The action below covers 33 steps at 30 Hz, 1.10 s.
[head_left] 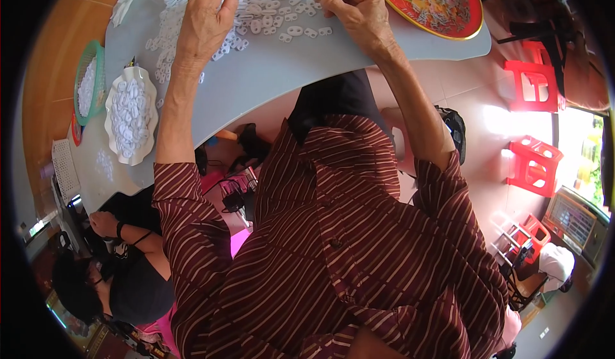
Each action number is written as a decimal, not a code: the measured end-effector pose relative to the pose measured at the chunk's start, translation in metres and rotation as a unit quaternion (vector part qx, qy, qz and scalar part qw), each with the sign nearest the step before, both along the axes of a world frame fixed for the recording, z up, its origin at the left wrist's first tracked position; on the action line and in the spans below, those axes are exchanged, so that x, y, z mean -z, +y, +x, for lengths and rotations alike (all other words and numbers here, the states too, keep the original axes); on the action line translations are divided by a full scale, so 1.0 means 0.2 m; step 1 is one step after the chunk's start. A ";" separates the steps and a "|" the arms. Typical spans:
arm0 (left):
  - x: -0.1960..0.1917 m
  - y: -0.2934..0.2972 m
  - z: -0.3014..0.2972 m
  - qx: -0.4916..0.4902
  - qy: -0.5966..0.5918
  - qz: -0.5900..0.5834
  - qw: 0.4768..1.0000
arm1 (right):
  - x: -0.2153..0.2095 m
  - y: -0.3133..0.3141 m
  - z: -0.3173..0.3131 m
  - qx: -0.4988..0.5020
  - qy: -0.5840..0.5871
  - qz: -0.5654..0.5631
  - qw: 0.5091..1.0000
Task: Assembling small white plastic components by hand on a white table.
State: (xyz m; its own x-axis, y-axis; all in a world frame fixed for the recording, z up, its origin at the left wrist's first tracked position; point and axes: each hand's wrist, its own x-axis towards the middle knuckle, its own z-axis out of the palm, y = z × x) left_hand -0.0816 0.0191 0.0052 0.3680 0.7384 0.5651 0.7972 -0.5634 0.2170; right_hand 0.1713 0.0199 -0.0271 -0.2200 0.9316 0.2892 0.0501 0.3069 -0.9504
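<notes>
Many small white oval plastic pieces with two holes [256, 25] lie loose on the grey table [269, 70]. Over the thick of this pile, my left hand [210, 19] has its fingers curled in; whatever they hold is hidden. To its right, my right hand [359, 14] pinches thumb and forefinger together at the edge of the pieces. Something small and dark shows at that pinch, too small to name. Beside my right hand rests a round red tray [471, 25] with a floral pattern, covered with small silvery metal parts.
At the left stand a white scalloped dish [150, 125] and a green basket [100, 70], both holding white pieces. A person in black [138, 295] sits at lower left. Red plastic stools [535, 86] stand on the floor at right. A white cloth [125, 3] lies at far left.
</notes>
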 end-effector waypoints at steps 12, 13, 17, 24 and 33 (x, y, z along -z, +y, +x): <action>0.03 0.04 0.11 0.043 0.029 0.014 0.999 | -0.05 -0.03 -0.02 0.005 -0.056 -0.011 0.998; 0.03 0.04 0.11 0.050 0.034 0.008 0.998 | -0.04 -0.02 -0.02 0.002 -0.053 -0.006 0.999; 0.09 0.02 0.13 0.033 0.052 0.003 0.998 | -0.04 -0.02 -0.03 -0.005 -0.062 -0.009 0.998; 0.13 0.07 0.12 0.018 0.078 -0.025 0.996 | -0.02 -0.01 -0.04 -0.001 -0.058 -0.004 0.998; 0.08 0.06 0.19 0.061 -0.120 -0.054 0.989 | -0.02 0.00 -0.05 -0.012 -0.007 -0.015 1.000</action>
State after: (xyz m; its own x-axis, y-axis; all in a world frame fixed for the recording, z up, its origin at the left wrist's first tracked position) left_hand -0.0437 0.0308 -0.0105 0.3227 0.7579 0.5669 0.6425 -0.6152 0.4568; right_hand 0.1616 0.0191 -0.0237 -0.2459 0.9342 0.2583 0.0565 0.2798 -0.9584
